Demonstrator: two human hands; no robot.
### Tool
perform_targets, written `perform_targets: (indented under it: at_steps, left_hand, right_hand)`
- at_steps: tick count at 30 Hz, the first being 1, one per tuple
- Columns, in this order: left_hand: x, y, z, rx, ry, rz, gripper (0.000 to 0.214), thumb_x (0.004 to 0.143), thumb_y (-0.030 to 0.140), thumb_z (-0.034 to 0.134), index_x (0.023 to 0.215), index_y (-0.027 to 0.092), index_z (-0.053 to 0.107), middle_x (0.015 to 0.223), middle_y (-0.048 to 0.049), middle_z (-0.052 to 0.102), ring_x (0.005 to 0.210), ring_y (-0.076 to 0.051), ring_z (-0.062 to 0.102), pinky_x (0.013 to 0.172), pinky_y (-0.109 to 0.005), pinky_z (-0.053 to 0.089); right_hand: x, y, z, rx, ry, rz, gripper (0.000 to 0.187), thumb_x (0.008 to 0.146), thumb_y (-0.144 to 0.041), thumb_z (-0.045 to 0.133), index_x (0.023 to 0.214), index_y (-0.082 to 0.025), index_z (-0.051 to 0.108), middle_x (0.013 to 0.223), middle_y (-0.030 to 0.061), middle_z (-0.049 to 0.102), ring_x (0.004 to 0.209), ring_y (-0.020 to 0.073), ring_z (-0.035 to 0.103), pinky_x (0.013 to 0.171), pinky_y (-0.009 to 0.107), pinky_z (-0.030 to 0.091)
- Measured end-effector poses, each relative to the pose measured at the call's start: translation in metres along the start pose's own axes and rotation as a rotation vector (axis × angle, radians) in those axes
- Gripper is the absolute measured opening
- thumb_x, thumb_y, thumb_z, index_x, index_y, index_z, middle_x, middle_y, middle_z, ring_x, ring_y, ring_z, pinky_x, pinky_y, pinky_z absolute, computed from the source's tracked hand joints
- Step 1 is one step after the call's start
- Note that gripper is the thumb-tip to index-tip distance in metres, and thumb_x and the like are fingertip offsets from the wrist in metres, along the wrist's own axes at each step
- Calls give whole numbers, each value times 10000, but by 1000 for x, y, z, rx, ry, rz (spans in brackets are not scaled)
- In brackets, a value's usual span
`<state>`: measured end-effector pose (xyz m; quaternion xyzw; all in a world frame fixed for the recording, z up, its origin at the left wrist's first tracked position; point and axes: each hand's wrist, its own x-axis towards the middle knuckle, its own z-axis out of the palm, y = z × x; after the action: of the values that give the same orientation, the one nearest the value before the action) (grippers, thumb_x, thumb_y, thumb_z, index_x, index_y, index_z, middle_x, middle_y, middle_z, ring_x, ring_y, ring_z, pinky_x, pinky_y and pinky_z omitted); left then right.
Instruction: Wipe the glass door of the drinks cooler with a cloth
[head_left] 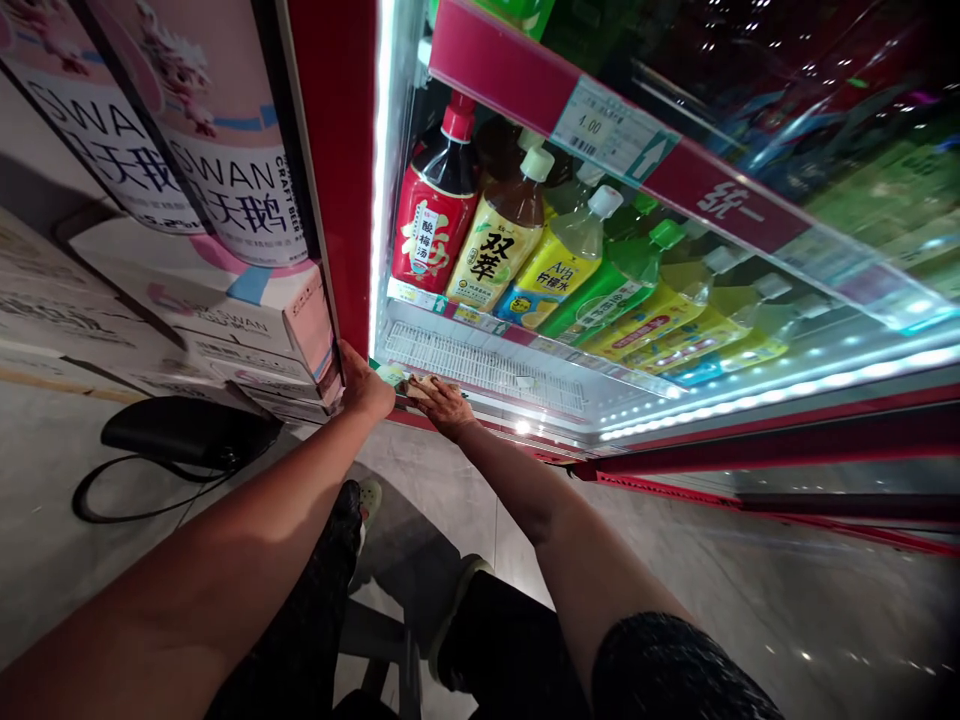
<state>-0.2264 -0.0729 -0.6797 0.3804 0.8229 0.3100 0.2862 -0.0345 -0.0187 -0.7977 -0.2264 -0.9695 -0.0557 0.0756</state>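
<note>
Fingers of the right hand point(444, 403) press flat on a small cloth point(421, 385) at the fridge's bottom ledge point(480, 370) — wiping, it seems. The left hand point(366, 385) braces beside it (grip unclear). Next: sweep along the ledge below the bottles point(525, 250).

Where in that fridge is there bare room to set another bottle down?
The white wire grille is bare, bordered behind by the bottle row, in front by the red sill where the left hand and right hand rest. Behind, the red-label bottle, brown tea bottle and lemon water bottle stand packed together.
</note>
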Motion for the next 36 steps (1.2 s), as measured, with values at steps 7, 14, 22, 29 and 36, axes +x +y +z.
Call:
perform_targets:
  at_steps: [7, 14, 22, 29, 36]
  left_hand:
    - [-1, 2, 9, -41, -55, -74, 1108, 710, 90, 646, 1604, 33, -5, 1688, -207, 74, 1541, -300, 230, 1260, -356, 231]
    - [-23, 18, 23, 61, -81, -17, 1109, 720, 108, 664, 1595, -11, -8, 1672, -266, 3, 1558, -367, 108, 1271, -469, 163]
    - [-40, 19, 40, 236, -80, 119, 1149, 751, 164, 707, 1597, 7, -54, 1637, -297, -169, 1558, -392, 41, 1246, -506, 212]
    - [-39, 25, 43, 319, -114, 106, 1150, 778, 191, 718, 1558, -89, -79, 1590, -350, -230, 1550, -410, -10, 1246, -443, 235]
    - [-38, 29, 45, 241, -92, 81, 1159, 774, 178, 719, 1574, -33, -93, 1599, -342, -213, 1546, -416, 30, 1247, -527, 201]
  right_hand:
    - [-28, 9, 7, -4, -9, 29, 369, 981, -70, 473, 1251, -204, 687, 1481, 54, 586, 1393, 186, 530, 1183, 401, 456]
    - [-50, 18, -25, 85, 19, 118, 465, 1014, -92, 385, 1410, -236, 580, 1522, 72, 534, 1430, 189, 489, 1222, 468, 391]
    - [-82, 34, -38, 223, -90, 159, 439, 981, -80, 428, 1306, -260, 663, 1542, 42, 505, 1428, 160, 488, 1229, 431, 386]
    - [-138, 49, -21, 176, 35, 196, 337, 969, -104, 460, 1080, -227, 754, 1383, 80, 666, 1263, 158, 631, 1185, 397, 430]
    - [-173, 57, -57, 98, 14, 418, 475, 987, -129, 401, 1336, -322, 659, 1397, 50, 660, 1389, 217, 535, 1244, 542, 283]
